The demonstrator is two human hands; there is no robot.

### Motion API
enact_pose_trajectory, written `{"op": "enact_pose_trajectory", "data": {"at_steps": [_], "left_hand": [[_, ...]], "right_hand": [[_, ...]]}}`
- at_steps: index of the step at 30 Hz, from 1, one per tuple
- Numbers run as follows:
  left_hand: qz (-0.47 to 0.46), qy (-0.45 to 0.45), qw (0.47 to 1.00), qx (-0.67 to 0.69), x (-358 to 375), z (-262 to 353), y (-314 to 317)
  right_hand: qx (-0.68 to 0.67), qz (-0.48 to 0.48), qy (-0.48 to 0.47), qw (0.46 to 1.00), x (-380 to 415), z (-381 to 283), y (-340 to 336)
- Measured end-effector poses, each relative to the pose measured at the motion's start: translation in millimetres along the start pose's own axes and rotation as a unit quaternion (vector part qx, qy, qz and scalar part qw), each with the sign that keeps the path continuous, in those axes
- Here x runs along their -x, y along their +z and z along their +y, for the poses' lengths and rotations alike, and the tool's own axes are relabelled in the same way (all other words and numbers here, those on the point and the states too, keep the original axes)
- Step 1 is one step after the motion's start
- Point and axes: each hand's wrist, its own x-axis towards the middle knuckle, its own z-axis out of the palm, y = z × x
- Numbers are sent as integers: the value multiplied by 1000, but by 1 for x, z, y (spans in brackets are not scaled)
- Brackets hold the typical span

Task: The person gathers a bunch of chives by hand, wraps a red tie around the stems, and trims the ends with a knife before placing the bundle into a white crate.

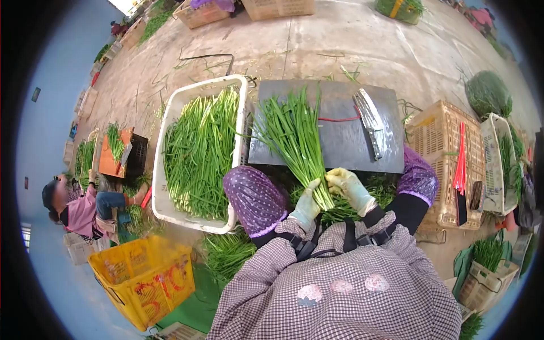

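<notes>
A bunch of garlic chives (294, 127) slants across the dark board (345, 139), leaf tips away from me and pale stem ends over my lap. My left hand (306, 205), in a pale glove, is closed round the stems near their cut ends. Against the other side of the stems, my gloved right hand (348, 190) has its fingers pinched together; whatever is between them is too small to make out. On the board's right half lies a knife (370, 124), with a red cord (340, 119) beside it. More chives (379, 190) lie under the board's near edge.
Left of the board, a white crate (158, 192) holds many chives. A beige upturned crate (430, 130) at right carries red ties (461, 161) and a phone (476, 195). A yellow crate (141, 283) stands lower left. Another person (85, 209) sits at far left.
</notes>
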Motion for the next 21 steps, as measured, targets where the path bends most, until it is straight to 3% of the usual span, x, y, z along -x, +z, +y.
{"op": "enact_pose_trajectory", "data": {"at_steps": [2, 4, 6, 7, 8, 9, 10, 12, 14, 18, 21], "left_hand": [[18, 1, 1000, 3, 3, 2, 7], [44, 16, 999, 7, 5, 1, 6], [34, 11, 999, 10, 7, 3, 6], [31, 13, 999, 16, 6, 2, 6], [28, 14, 999, 22, 4, 1, 6], [22, 9, 999, 24, 4, 0, 6], [21, 9, 999, 27, 2, -2, 7], [51, 33, 998, -29, 3, -4, 10], [38, 30, 998, -30, 6, -5, 10], [27, 43, 998, -27, -2, -7, 0], [9, 49, 999, -21, 4, -6, 2]], "right_hand": [[43, 63, -74, 994, 24, -26, 0], [7, 153, -208, 966, 38, -44, -1], [105, 236, -302, 918, 42, -38, -25], [106, 237, -302, 917, 42, -25, -47], [405, 225, -246, 851, 41, -3, -72], [665, 190, -165, 703, 51, -11, -66], [726, 139, -24, 673, 69, -15, -56], [621, 173, -239, 726, 71, -19, -32], [499, 72, -342, 793, 64, -20, -5], [691, 100, -294, 653, 39, 11, 8], [745, 126, -302, 581, 26, 30, 2]]}}
